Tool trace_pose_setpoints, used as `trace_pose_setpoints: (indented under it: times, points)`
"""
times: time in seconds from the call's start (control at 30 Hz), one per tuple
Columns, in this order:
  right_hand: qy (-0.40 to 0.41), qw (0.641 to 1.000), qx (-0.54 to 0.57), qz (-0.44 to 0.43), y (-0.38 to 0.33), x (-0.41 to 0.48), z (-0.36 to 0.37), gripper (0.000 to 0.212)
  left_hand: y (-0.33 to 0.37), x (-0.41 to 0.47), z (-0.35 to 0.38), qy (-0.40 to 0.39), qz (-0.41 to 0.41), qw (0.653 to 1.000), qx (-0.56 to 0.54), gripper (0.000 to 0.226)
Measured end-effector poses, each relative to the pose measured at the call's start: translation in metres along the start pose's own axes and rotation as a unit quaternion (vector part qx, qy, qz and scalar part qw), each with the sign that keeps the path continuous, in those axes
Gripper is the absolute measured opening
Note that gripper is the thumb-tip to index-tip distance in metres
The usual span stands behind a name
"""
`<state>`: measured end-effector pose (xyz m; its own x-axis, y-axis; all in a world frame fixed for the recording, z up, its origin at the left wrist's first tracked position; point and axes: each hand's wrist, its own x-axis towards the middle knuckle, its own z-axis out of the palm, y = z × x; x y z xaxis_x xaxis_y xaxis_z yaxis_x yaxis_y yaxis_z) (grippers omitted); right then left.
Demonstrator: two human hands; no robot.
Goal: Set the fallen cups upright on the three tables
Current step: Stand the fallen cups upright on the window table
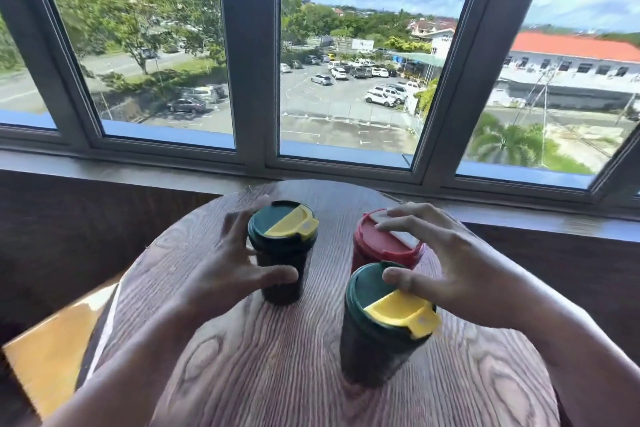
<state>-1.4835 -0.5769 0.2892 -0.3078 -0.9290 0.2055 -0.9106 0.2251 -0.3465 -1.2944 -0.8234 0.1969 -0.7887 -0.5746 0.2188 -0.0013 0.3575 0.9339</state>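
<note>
All three cups on this counter [242, 340] stand upright: a green cup with a yellow flap [282, 253], a red cup [386, 243] to its right, and a second green cup [384, 326] just in front of the red one, nearer to me. My left hand [225, 263] is spread wide around the first green cup, thumb against its lower wall, fingers loose beside the lid. My right hand [450, 270] is spread too, fingers hovering over the red lid, thumb touching the rim of the nearer green lid.

The risk, as I judge it, lies on the right. The red cup and the nearer green one stand almost touching, so a careless thumb or wrist pulling away could tip one into the other. The cups are tall and narrow, so a nudge at lid height would topple them easily.

The counter is round, dark wood with heavy grain, flat and bare otherwise. Beyond the cups a grey-framed window [249, 80] looks out over a car park.
</note>
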Motion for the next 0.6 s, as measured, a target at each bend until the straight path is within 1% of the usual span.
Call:
trace_pose_setpoints:
  times: [0.03,0.07,0.13,0.2,0.27,0.33,0.37,0.43,0.47,0.57,0.6]
  points:
    - [-0.009,1.0,0.013,-0.002,0.003,-0.002,0.001,0.059,0.001,-0.002,0.007,0.057,0.007,0.998,0.029,0.114]
    - [-0.015,0.999,0.032,-0.004,0.005,-0.003,0.002,0.058,0.004,-0.002,0.012,0.093,0.013,0.994,0.048,0.117]
    - [-0.017,0.998,0.054,-0.008,0.007,-0.004,0.003,0.055,0.012,-0.001,0.019,0.12,0.024,0.991,0.047,0.115]
    - [-0.013,0.998,0.063,-0.011,0.009,-0.003,0.005,0.054,0.015,-0.001,0.022,0.105,0.036,0.994,0.005,0.109]
    - [-0.007,0.998,0.068,-0.012,0.009,-0.004,0.007,0.055,0.011,-0.002,0.018,0.065,0.028,0.995,-0.068,0.104]
    - [0.004,0.998,0.066,-0.012,0.009,-0.005,0.009,0.055,0.009,-0.006,0.016,0.004,0.007,0.991,-0.135,0.108]
    - [0.009,0.998,0.065,-0.009,0.009,-0.005,0.011,0.053,0.009,-0.008,0.018,-0.026,0.002,0.989,-0.143,0.113]
    - [0.019,0.997,0.073,-0.008,0.009,-0.007,0.013,0.05,0.009,-0.012,0.025,-0.043,0.0,0.992,-0.122,0.114]
    - [0.023,0.996,0.085,-0.009,0.009,-0.007,0.015,0.05,0.006,-0.013,0.031,-0.025,0.002,0.995,-0.096,0.109]
    - [0.028,0.992,0.119,-0.008,0.011,-0.008,0.02,0.051,-0.004,-0.012,0.046,0.068,-0.02,0.997,0.016,0.087]
    - [0.032,0.992,0.125,-0.007,0.011,-0.008,0.022,0.05,-0.006,-0.011,0.05,0.089,-0.03,0.996,0.015,0.086]
